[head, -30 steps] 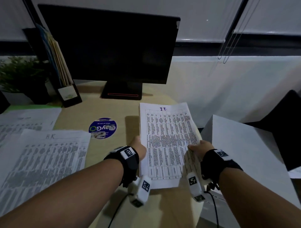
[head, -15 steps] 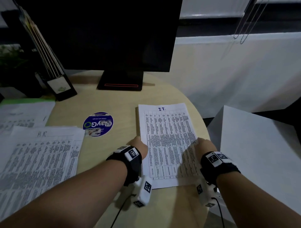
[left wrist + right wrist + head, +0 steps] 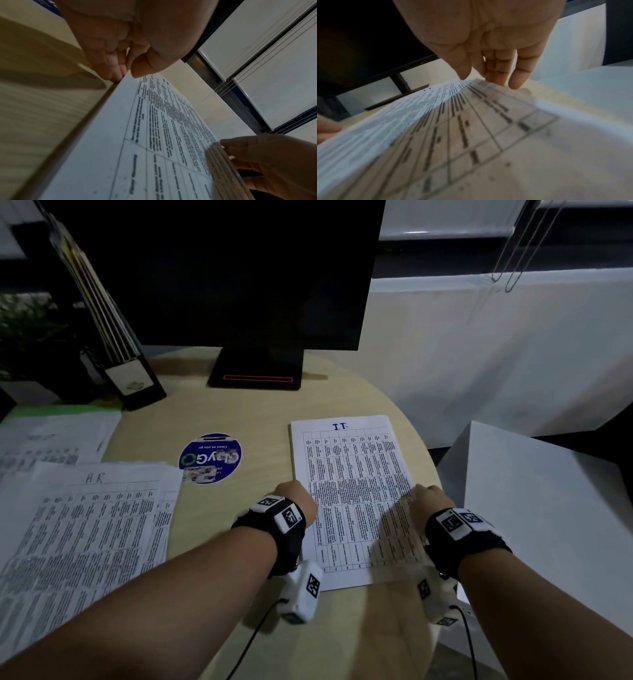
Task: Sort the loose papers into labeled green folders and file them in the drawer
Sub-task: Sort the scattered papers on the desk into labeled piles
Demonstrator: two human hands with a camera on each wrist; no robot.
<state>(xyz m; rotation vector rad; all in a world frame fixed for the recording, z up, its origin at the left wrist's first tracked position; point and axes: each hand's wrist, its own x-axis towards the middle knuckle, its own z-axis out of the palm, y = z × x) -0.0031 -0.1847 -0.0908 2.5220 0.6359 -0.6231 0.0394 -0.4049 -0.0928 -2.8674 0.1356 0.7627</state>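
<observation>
**A:** Start at your left; where are the papers lying?

**B:** The HR sheets [image 3: 82, 529] are spread well out to your left on the desk [image 3: 239, 419], with a green folder edge [image 3: 58, 409] showing behind them; neither hand is near those; the one that matters is the IT stack [image 3: 349, 494], flat between your wrists, its long axis running away from you toward the monitor stand [image 3: 257, 371].

**A:** And my left hand?

**B:** Your left hand [image 3: 297, 498] sits on the stack's left long edge; in the left wrist view the thumb lies on top and the fingers [image 3: 113, 73] curl under, so it pinches that edge.

**A:** The right?

**B:** Your right hand [image 3: 430, 501] is at the right long edge, thumb over the top sheets, fingers [image 3: 498, 70] fairly straight and reaching beside or beneath; that corner bows upward and blurs; I judge it a grip on the papers; both hands are equally near, one per side, so lift evenly.
</observation>
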